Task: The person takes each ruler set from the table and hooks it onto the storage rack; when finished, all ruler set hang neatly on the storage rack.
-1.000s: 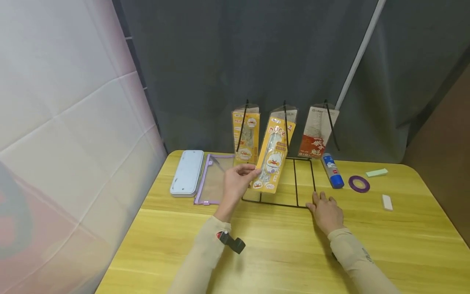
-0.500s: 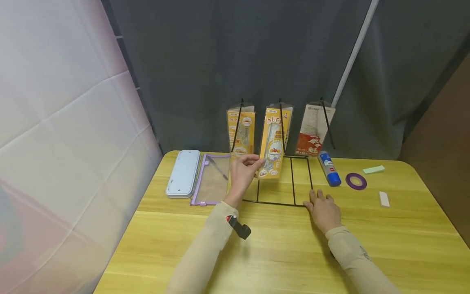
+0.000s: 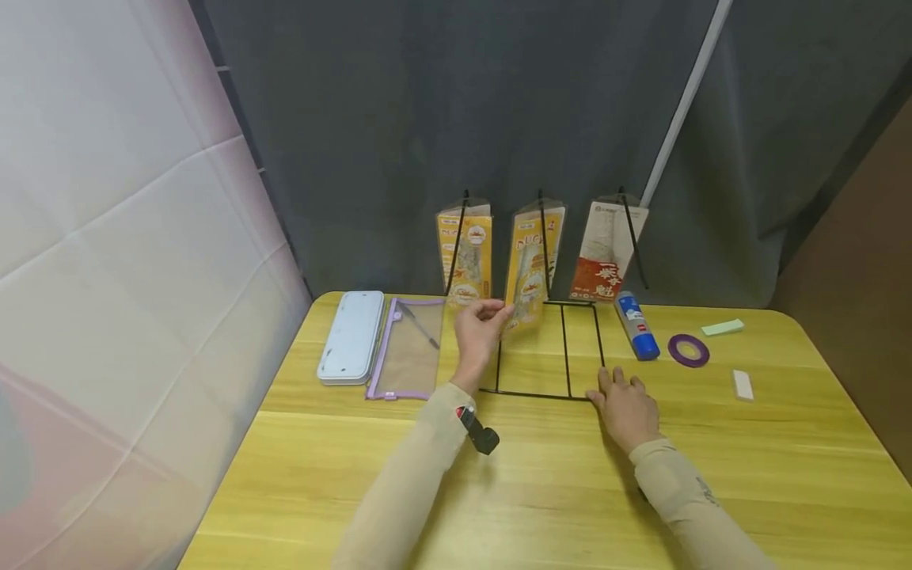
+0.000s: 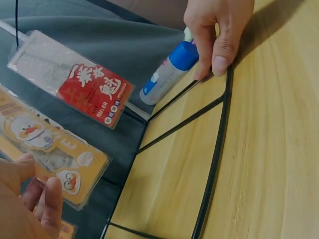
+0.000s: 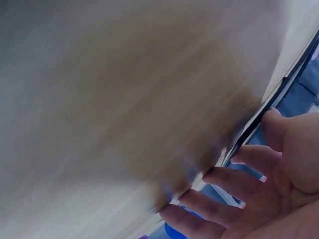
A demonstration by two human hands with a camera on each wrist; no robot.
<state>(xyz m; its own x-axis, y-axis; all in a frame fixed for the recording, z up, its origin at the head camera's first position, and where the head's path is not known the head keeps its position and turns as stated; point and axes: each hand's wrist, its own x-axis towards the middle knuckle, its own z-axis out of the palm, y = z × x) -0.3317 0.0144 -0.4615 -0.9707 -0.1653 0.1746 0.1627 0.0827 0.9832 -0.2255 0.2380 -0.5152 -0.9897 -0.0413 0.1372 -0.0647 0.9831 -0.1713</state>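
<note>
A yellow duck-print packet (image 3: 526, 273) in clear plastic hangs from the middle hook of a black wire display rack (image 3: 568, 348). My left hand (image 3: 479, 336) is at the packet's lower left edge, pinching it between thumb and fingertips. In the left wrist view the packet (image 4: 50, 142) slants just beyond the thumb and curled fingers. My right hand (image 3: 627, 408) rests on the near right corner of the rack's base; its fingers (image 5: 232, 181) are spread and fairly straight in the right wrist view. Another duck packet (image 3: 466, 253) hangs on the left hook, and a red-and-white ruler packet (image 3: 609, 249) on the right one.
Left of the rack lie a pale blue tin case (image 3: 351, 336) and a purple-edged zip pouch (image 3: 406, 356) with a pen. On the right are a glue stick (image 3: 636, 326), a purple tape roll (image 3: 688, 351), a green strip (image 3: 723, 328) and a white eraser (image 3: 743, 385). Dark curtain hangs behind.
The middle packet has swung back and up from a forward tilt to hang closer to upright. My left hand has moved slightly up and right with it; my right hand stays on the rack's corner.
</note>
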